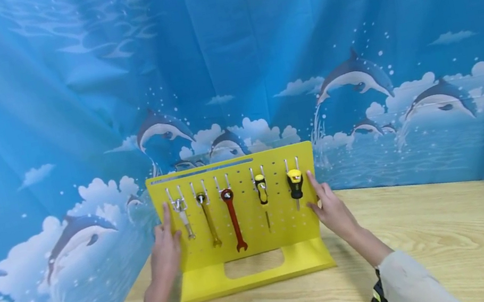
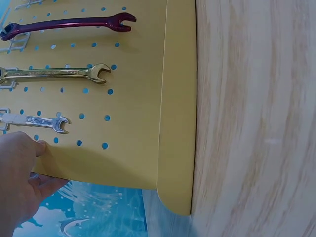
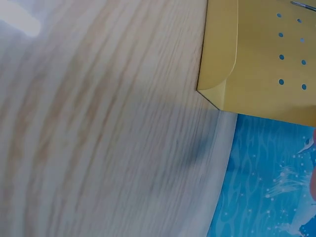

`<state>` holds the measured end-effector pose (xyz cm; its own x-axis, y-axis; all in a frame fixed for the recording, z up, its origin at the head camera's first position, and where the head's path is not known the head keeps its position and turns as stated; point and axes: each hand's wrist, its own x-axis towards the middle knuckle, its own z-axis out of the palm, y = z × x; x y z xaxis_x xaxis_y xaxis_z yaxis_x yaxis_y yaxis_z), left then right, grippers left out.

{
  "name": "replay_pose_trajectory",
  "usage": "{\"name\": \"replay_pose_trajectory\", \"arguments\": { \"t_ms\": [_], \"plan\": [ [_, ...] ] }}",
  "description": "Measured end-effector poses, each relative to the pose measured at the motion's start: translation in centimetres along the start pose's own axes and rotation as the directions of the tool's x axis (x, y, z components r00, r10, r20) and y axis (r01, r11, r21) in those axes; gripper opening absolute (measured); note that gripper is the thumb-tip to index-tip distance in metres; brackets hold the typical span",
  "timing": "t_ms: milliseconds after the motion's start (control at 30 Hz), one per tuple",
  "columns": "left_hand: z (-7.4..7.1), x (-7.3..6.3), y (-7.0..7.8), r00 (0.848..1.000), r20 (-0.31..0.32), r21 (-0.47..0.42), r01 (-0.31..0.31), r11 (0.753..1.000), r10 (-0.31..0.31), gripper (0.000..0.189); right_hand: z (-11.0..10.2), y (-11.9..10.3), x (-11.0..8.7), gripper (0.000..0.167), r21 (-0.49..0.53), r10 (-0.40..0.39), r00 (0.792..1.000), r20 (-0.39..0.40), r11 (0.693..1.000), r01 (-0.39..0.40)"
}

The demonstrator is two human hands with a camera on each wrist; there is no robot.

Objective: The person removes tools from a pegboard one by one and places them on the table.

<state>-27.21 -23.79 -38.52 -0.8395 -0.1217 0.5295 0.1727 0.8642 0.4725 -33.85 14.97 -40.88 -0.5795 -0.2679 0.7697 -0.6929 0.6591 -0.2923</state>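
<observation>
A yellow pegboard stand (image 1: 251, 230) stands upright on the table, tools hanging from its hooks. My left hand (image 1: 164, 250) grips its left edge; the left wrist view shows the thumb on the front of the board and fingers (image 2: 49, 186) behind. On the opposite edge my right hand (image 1: 334, 212) holds the board between thumb and fingers. From left to right hang a small silver wrench (image 1: 185, 220), a gold wrench (image 1: 210, 221), a red wrench (image 1: 234, 220), a slim screwdriver (image 1: 263, 196) and a stubby screwdriver (image 1: 295, 184). In the right wrist view that hand is mostly out of frame.
The stand's base rests on a light wood-grain table (image 1: 430, 226). Behind and to the left hangs a blue curtain (image 1: 227, 67) printed with dolphins and clouds. The base has an oblong cutout through which the tabletop shows.
</observation>
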Motion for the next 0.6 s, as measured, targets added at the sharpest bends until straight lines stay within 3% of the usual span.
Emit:
{"name": "replay_pose_trajectory", "arguments": {
  "t_ms": [167,433,600],
  "plan": [
    [0.5,0.1,0.5,1.0,0.006,0.007,-0.01,1.0,0.01,0.082,-0.6,0.3,-0.4,0.094,-0.032,-0.015,1.0,-0.001,0.999,0.015],
    [1.3,0.3,0.9,0.995,-0.034,0.031,-0.096,0.995,0.097,0.082,-1.7,0.4,-1.1,0.094,-0.062,-0.015,1.0,-0.007,0.998,0.014],
    [1.7,0.4,1.3,0.995,-0.015,0.017,-0.098,0.995,0.099,0.082,-2.4,0.8,-1.5,0.094,-0.065,-0.014,1.0,0.002,0.998,0.015]
  ]
}}
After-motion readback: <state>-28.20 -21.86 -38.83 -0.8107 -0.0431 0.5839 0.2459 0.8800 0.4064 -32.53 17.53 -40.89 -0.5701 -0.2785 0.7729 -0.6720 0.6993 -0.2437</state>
